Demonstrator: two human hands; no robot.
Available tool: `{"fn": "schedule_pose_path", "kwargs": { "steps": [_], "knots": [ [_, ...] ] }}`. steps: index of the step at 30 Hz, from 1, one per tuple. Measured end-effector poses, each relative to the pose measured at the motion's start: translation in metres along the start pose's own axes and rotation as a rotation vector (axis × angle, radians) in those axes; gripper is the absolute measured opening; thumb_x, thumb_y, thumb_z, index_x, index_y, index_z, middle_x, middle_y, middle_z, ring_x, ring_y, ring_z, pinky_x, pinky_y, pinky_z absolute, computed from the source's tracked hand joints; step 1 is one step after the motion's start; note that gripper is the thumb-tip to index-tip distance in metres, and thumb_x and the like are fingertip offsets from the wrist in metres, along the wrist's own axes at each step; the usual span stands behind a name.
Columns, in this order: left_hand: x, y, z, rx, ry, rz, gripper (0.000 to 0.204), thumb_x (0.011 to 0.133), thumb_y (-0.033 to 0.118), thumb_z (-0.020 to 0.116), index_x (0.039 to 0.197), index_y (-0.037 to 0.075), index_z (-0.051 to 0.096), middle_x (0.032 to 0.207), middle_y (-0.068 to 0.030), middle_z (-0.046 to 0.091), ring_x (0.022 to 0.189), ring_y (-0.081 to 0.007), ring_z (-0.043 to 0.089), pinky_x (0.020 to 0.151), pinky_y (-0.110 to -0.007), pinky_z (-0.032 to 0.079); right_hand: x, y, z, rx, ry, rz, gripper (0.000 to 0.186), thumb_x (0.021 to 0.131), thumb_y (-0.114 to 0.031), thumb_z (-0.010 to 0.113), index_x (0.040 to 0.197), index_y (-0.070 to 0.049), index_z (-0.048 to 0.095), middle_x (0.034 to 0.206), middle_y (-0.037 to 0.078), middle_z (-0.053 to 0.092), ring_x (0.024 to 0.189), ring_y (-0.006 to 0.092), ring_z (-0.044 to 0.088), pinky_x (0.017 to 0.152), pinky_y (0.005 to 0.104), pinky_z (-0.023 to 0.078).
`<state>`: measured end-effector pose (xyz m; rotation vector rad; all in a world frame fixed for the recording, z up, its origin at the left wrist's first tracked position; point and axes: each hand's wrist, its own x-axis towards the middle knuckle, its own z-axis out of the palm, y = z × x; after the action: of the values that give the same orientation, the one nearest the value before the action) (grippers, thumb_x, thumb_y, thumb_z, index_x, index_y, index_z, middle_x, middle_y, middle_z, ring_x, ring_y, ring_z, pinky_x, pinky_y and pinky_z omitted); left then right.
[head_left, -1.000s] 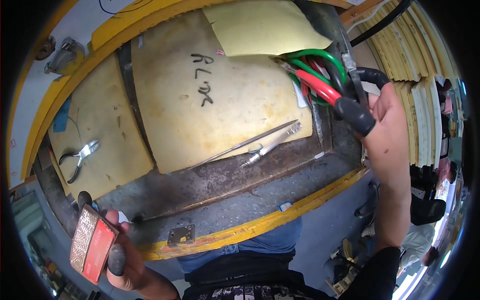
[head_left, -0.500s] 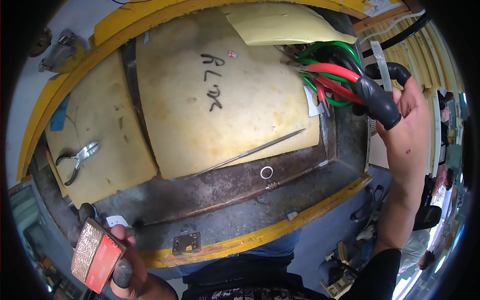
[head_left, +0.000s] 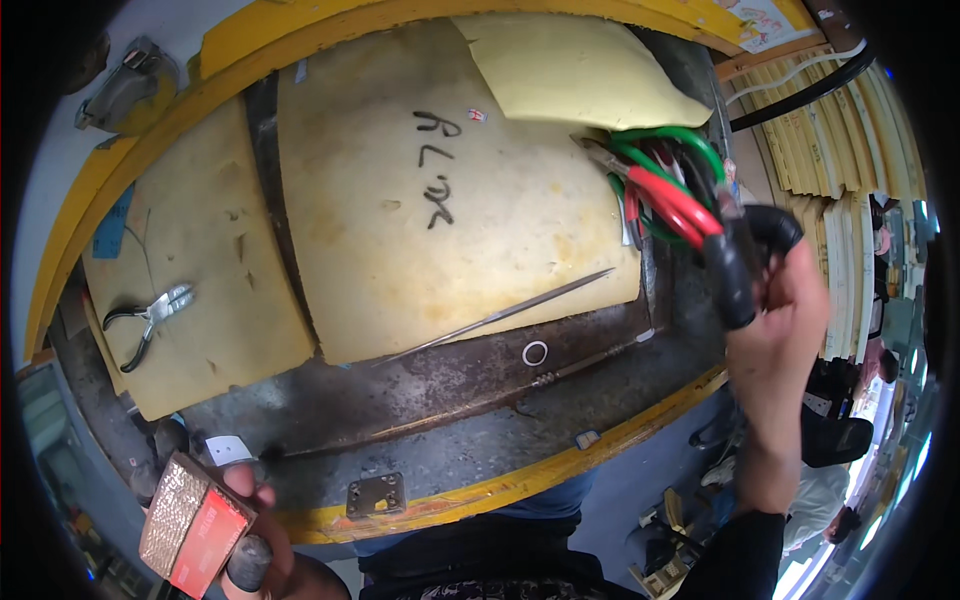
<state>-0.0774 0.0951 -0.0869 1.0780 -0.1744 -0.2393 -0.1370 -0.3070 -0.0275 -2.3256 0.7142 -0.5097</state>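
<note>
My right hand (head_left: pixel 780 330) is at the right edge of the bench, closed on a black-handled tool (head_left: pixel 733 275). Red-handled pliers (head_left: pixel 672 200) and green-handled tools (head_left: pixel 668 140) are bunched just beyond it, partly under a cream sheet (head_left: pixel 580 70). My left hand (head_left: pixel 258 500) is at the lower left, off the bench's front edge. It grips a red block with a gold textured face (head_left: pixel 188 520) and a dark cylindrical handle (head_left: pixel 246 562). A thin metal rod (head_left: pixel 500 316) lies across the large cream pad (head_left: pixel 450 230), between the two hands.
Small silver pliers (head_left: pixel 150 315) lie on the left cream pad. A little ring (head_left: pixel 535 352) rests on the rusty steel plate (head_left: pixel 430 385). A bolted metal bracket (head_left: pixel 375 495) sits by the yellow front rim (head_left: pixel 520 480). Stacked cream sheets (head_left: pixel 850 150) stand at the right.
A slim metal tool that lay beside the rod is gone from the pad. A small ring now lies on the steel plate. My right hand has moved nearer with the black-handled tool.
</note>
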Motion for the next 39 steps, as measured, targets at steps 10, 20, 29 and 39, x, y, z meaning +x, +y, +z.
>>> {"fn": "schedule_pose_path", "kwargs": {
  "steps": [10,20,29,39],
  "knots": [
    [-0.001,0.000,0.006,-0.029,0.003,-0.005,0.079,0.082,0.005,0.068,0.148,-0.007,0.025,0.141,-0.0279,0.045,0.132,-0.0382,0.048,0.107,-0.043,0.044,-0.040,0.011,-0.004,-0.317,-0.030,0.105,0.037,0.078,-0.002,0.079,0.111,-0.001,0.062,0.066,-0.005,0.049,0.056,0.0005,0.035,0.049,0.0179,0.024],
    [-0.001,0.002,0.009,-0.019,0.004,0.012,0.079,0.082,0.002,0.068,0.148,-0.006,0.025,0.144,-0.0257,0.042,0.131,-0.0391,0.048,0.105,-0.044,0.045,-0.033,0.002,0.013,0.072,0.161,-0.160,0.046,0.106,-0.036,0.036,0.110,0.004,0.060,0.090,0.010,0.063,0.072,0.0121,0.057,0.063,0.0254,0.046],
    [-0.006,0.001,0.004,0.026,0.033,0.000,0.078,0.082,0.003,0.067,0.147,-0.008,0.025,0.141,-0.0256,0.046,0.130,-0.0364,0.049,0.104,-0.042,0.046,-0.025,0.007,0.049,0.493,-0.134,0.093,0.012,0.094,0.003,0.059,0.103,0.010,0.062,0.098,0.016,0.068,0.083,0.0218,0.072,0.070,0.0261,0.058],
    [-0.004,0.003,0.008,0.050,0.043,0.008,0.079,0.081,0.004,0.069,0.147,-0.007,0.026,0.145,-0.0238,0.041,0.128,-0.0367,0.050,0.101,-0.041,0.049,-0.025,0.014,0.049,0.463,-0.128,0.037,0.011,0.094,0.004,0.059,0.102,0.012,0.061,0.096,0.017,0.068,0.082,0.0228,0.072,0.071,0.0279,0.060]
  ]
}}
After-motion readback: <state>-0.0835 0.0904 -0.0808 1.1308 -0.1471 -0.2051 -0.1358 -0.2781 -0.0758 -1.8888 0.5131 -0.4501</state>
